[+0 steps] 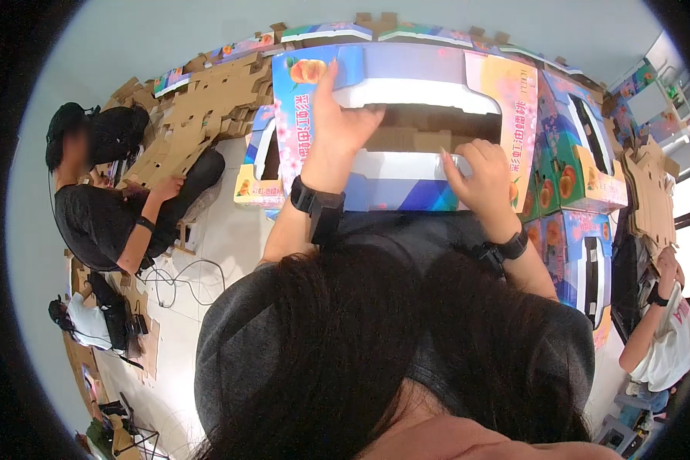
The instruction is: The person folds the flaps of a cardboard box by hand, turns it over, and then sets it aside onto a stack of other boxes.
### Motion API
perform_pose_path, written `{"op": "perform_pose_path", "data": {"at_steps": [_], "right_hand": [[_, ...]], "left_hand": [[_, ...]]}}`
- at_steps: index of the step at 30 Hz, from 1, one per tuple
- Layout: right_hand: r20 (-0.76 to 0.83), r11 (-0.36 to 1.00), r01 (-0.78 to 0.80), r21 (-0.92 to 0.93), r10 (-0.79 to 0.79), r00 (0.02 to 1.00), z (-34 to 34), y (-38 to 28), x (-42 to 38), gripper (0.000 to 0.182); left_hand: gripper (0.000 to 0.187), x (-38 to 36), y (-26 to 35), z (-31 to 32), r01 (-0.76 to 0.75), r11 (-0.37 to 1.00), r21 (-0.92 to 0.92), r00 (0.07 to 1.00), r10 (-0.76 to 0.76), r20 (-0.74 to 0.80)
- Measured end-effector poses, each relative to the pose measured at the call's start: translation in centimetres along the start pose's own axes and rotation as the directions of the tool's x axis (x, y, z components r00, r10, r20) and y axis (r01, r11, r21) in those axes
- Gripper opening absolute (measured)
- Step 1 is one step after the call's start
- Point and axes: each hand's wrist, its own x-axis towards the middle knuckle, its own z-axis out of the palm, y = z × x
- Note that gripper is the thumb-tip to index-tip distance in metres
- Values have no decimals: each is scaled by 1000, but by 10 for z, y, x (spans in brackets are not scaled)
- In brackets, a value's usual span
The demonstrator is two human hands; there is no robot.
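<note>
A printed fruit carton [422, 65] with a wide opening in its top lies right in front of me. Peaches and blossoms show on its blue and pink ends. On the carton's left part rests my left hand [340, 123], thumb and fingers spread apart, the thumb tip by the opening's edge. My right hand [479, 175] touches the right part of the near white flap [406, 166], its thumb raised and its fingers bent over the edge of the opening. Brown cardboard shows inside the carton.
More printed cartons stand at the right [583, 261] and left [261, 184]. Flat brown cardboard [207, 100] is piled at the back left. A seated person [103, 222] handles cardboard at the left; another person [667, 337] is at the right. Cables [180, 280] lie on the floor.
</note>
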Motion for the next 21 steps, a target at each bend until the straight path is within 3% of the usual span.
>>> {"op": "perform_pose_path", "data": {"at_steps": [5,14,17,20,21], "right_hand": [[-14,1000,11,0,-11,1000,-1,-2,0,23],[54,999,-36,-14,37,998,-1,-3,7,22],[15,987,-71,141,69,997,-3,-4,17,19],[204,720,-308,622,231,951,-27,-11,23,22],[350,370,-453,811,313,883,-38,-17,32,29]], "left_hand": [[48,10,1,-12,-39,999,18,994,37,104],[45,20,2,-16,-9,999,40,1000,10,-6],[44,25,5,-22,1,999,55,1000,-1,-1],[42,28,3,-21,-50,997,53,998,49,26],[42,26,2,-20,-39,998,49,999,39,18]]}}
